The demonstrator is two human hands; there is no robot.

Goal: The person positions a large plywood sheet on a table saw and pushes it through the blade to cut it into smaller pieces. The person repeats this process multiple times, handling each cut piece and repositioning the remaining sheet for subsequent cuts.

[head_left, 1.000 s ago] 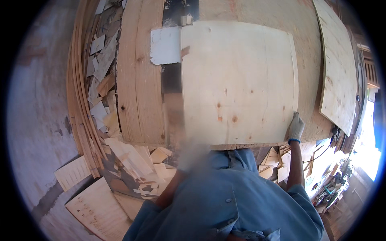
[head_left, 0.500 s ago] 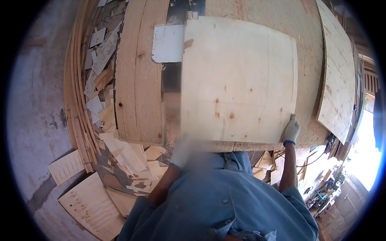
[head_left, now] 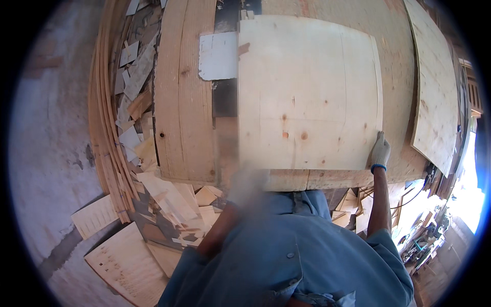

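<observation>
A pale plywood sheet (head_left: 307,92) with several knots lies flat on the wooden workbench (head_left: 181,102). Its near edge sits a little inside the bench's front edge. My right hand (head_left: 380,152), in a light work glove with a blue cuff, is closed on the sheet's right edge by the near corner. At the near left corner, my left hand (head_left: 244,185) is a pale blur. Haze covers its fingers, so their hold on the sheet does not show. A white rectangular plate (head_left: 218,56) lies against the sheet's left edge.
Another plywood sheet (head_left: 436,87) rests along the bench's right side. Long thin wood strips (head_left: 106,112) and offcuts (head_left: 138,77) crowd the left. More boards (head_left: 125,261) and scraps (head_left: 169,199) lie below at left. Tools and clutter (head_left: 424,238) are at the lower right.
The plywood sheet has slid away from me across the bench, its near edge now further from the bench's front. My right hand has moved forward with it. The whole view has shifted slightly.
</observation>
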